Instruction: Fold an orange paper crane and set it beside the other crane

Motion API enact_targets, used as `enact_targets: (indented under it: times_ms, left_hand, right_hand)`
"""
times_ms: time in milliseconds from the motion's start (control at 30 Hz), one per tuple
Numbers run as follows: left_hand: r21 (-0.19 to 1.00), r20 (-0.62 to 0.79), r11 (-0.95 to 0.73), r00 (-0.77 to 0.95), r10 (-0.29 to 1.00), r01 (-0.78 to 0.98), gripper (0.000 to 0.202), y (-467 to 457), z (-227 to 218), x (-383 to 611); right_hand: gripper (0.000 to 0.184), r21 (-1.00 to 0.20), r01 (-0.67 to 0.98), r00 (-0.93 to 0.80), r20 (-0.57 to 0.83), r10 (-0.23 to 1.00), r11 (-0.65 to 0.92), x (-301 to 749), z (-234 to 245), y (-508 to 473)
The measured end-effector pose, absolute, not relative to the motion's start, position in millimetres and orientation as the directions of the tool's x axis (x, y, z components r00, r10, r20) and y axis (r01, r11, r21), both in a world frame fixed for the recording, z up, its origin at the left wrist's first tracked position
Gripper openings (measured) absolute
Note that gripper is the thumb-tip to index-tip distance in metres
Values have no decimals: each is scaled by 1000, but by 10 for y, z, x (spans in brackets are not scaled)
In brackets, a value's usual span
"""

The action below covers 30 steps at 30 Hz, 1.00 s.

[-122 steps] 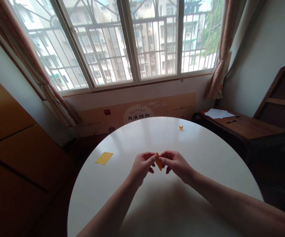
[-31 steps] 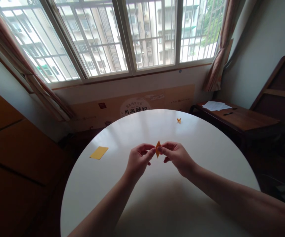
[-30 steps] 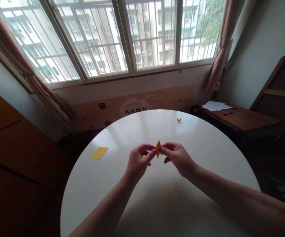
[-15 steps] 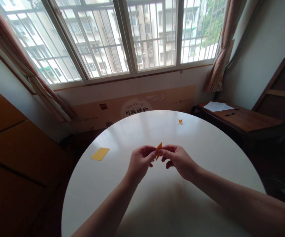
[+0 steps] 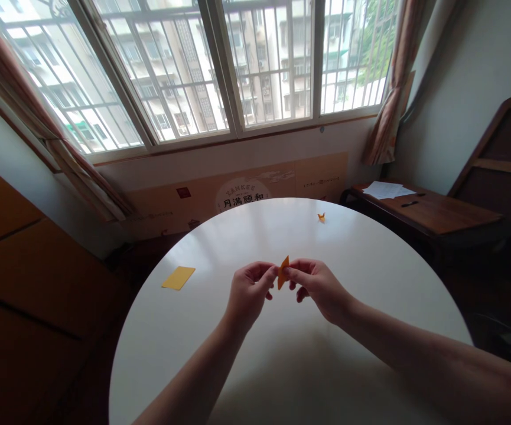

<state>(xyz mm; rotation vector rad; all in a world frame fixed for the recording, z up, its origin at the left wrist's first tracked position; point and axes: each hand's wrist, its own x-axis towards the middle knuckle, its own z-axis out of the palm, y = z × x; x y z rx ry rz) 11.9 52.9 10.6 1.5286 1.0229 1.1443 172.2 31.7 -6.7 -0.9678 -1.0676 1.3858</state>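
Above the middle of the round white table I hold a small folded piece of orange paper, pointed at both ends. My left hand pinches its left side between thumb and forefinger. My right hand pinches its right side, the other fingers curled under. A tiny folded orange paper figure sits near the table's far edge, well beyond both hands. A flat yellow pad of paper lies on the table to the left of my left hand.
A dark wooden side table with white sheets and a pen stands at the right. A printed cardboard panel leans under the barred window. Wooden panelling fills the left side.
Both hands have kept their pinch on the orange paper, turning it slightly so its upper point tilts up and right. The view has shifted a little.
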Motion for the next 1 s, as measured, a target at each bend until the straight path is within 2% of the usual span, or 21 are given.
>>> enact_targets:
  times_ms: [167,300,633,1000]
  left_hand:
    - [997,71,-74,286,956,0,27,568,131,80]
    - [1000,15,-11,312,950,-14,29,591,128,64]
    - [978,133,-172,286,949,116,25,566,138,79]
    - [997,46,-59,267,963,41,30,578,148,90]
  right_hand:
    - [28,-969,-247,-98,33,995,8,1739,-58,315]
    - [31,-979,-185,-95,101,990,83,1747,-82,329]
    - [31,-983,-109,-88,154,984,144,1755,-118,362]
    - [31,-980,-111,-159,183,970,167,1776,-125,362]
